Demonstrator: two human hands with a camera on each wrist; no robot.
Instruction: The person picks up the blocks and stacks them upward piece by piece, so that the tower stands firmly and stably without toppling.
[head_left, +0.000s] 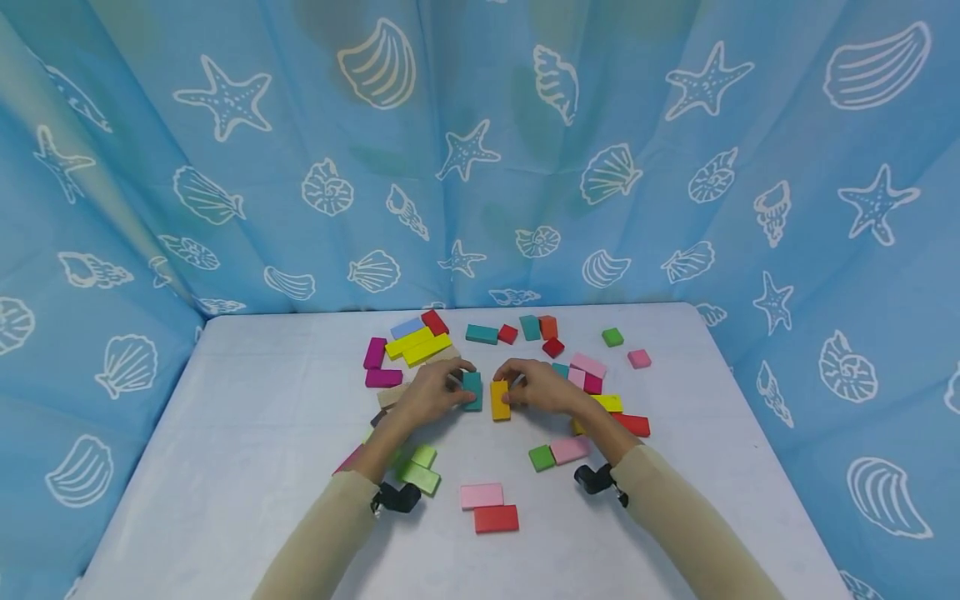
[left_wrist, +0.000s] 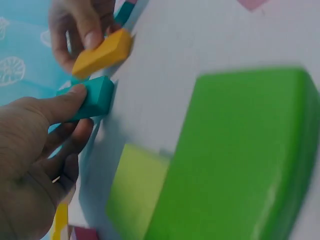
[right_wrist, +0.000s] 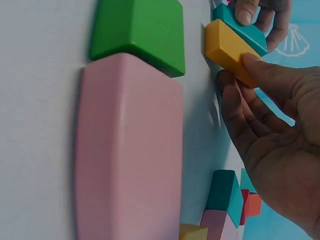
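At the middle of the white table (head_left: 247, 433) my left hand (head_left: 435, 392) pinches a teal block (head_left: 472, 390) between thumb and fingers. Beside it my right hand (head_left: 534, 387) pinches an orange-yellow block (head_left: 499, 400). The two blocks stand side by side, a small gap apart. In the left wrist view the teal block (left_wrist: 94, 97) sits under my thumb, with the orange block (left_wrist: 102, 54) beyond it. The right wrist view shows the orange block (right_wrist: 230, 50) at my thumb tip (right_wrist: 252, 62) and the teal block (right_wrist: 240, 30) behind.
Many coloured blocks lie scattered: yellow ones (head_left: 417, 343) and magenta ones (head_left: 375, 353) at the back left, a pink block (head_left: 482, 496) and a red block (head_left: 496, 518) near me, a green block (head_left: 541, 457) and a pink block (head_left: 569, 450) by my right wrist. Blue curtain surrounds the table.
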